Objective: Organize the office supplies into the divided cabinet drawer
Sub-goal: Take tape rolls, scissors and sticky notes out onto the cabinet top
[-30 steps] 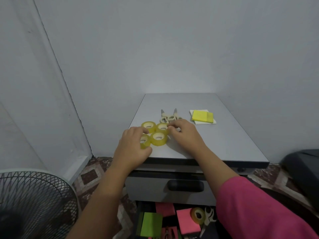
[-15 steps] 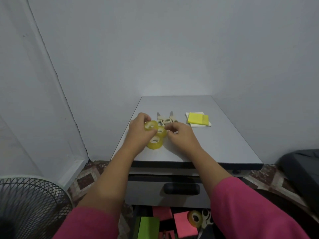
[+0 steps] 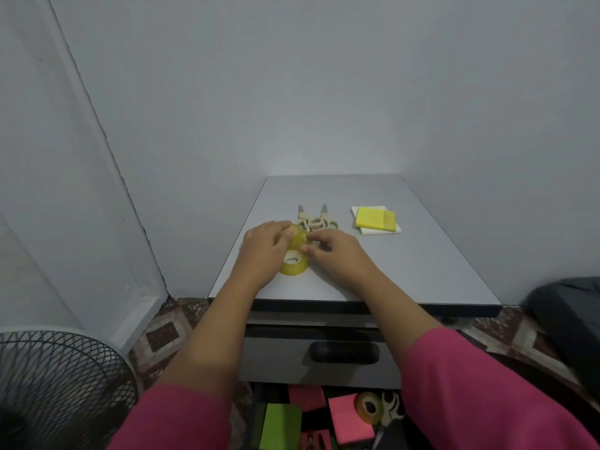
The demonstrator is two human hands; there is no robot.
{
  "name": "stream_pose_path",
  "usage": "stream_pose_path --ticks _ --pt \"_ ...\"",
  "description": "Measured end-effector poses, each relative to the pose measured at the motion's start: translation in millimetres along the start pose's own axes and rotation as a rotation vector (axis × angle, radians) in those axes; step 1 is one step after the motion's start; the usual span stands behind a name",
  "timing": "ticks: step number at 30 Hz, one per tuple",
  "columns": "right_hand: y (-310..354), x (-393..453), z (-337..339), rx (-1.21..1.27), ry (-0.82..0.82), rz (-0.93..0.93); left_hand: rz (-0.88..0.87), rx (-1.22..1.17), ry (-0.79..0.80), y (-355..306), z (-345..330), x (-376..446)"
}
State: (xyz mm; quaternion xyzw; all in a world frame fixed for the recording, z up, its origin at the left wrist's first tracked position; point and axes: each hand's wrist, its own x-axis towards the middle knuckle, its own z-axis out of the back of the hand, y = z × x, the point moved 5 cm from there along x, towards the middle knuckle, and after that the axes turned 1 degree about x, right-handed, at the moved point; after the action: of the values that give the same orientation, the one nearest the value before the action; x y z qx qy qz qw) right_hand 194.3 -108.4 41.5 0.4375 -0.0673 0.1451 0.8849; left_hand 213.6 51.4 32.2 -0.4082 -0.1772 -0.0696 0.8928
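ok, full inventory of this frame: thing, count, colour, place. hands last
tape rolls: at least two visible, yellow, cabinet top front left, between the hands; more may be hidden
scissors: two pairs, beige, cabinet top behind the rolls
sticky notes: yellow pads on a white one, cabinet top right
cabinet: one, grey, against the wall
drawer: open at the bottom edge, holds pink and green pads, a tape roll, scissors
fan: one, black grille, bottom left
dark object: one, right edge, cannot tell what
left hand: grips a roll
right hand: fingers curled on the rolls
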Motion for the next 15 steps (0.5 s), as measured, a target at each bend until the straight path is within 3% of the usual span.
stream_pose_path --ticks 5,11,15 --pt "2.7 10.2 5.1 0.018 -0.100 0.052 0.023 -0.068 0.003 0.8 -0.6 0.6" --pt "0.3 31.1 -10.5 -0.251 0.075 0.009 0.032 -0.054 -0.016 9.8 -0.5 3.3" --pt "-4.1 41.4 -14.6 -0.404 0.083 0.002 -0.001 -0.076 -0.018 9.4 -0.8 4.2"
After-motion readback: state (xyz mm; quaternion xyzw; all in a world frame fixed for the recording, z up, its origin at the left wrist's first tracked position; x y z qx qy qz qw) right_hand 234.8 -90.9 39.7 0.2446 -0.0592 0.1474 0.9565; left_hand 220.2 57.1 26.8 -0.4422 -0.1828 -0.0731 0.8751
